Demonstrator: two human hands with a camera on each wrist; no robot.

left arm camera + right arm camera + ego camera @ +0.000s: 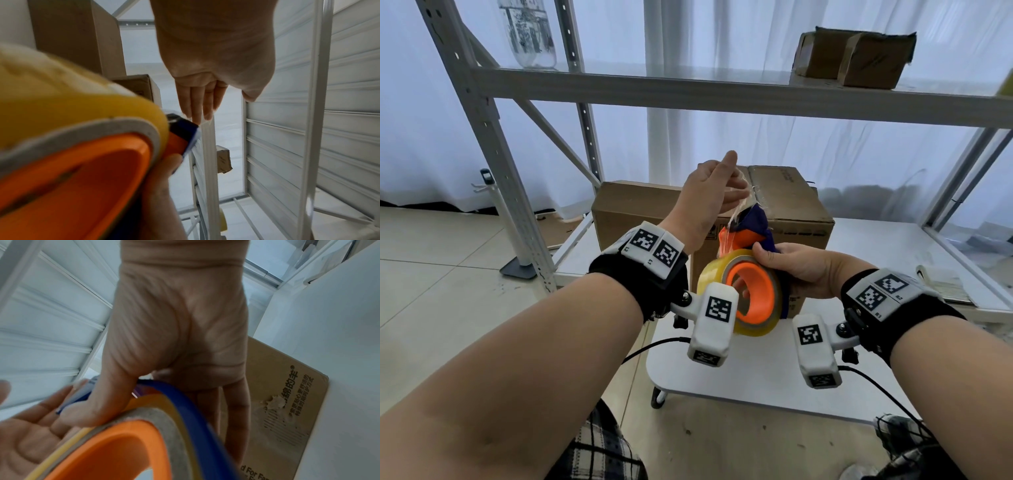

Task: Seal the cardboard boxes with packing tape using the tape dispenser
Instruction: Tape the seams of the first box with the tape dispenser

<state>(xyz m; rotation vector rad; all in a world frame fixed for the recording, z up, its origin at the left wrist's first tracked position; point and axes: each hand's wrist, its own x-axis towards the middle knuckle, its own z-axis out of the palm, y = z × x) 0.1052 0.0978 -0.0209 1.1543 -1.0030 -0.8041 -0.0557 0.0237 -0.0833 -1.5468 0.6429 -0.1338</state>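
Observation:
My right hand (798, 269) grips the tape dispenser (751, 289), a blue frame with an orange core and a yellowish tape roll, held in the air in front of the boxes. In the right wrist view the thumb (107, 404) lies over the roll's edge. My left hand (709, 195) is raised above the dispenser with straight fingers (197, 104) and the thumb apart. A wrinkled strand of clear tape (736, 209) runs from those fingertips down to the dispenser's blade end. Behind stand a tall cardboard box (787, 195) and a lower box (633, 209) on the white table (876, 246).
A grey metal rack frames the table; its upper shelf (688, 85) carries a small worn cardboard box (852, 58) and a clear bottle (527, 34). A notebook or stack of papers (941, 281) lies at the table's right edge. Tiled floor is on the left.

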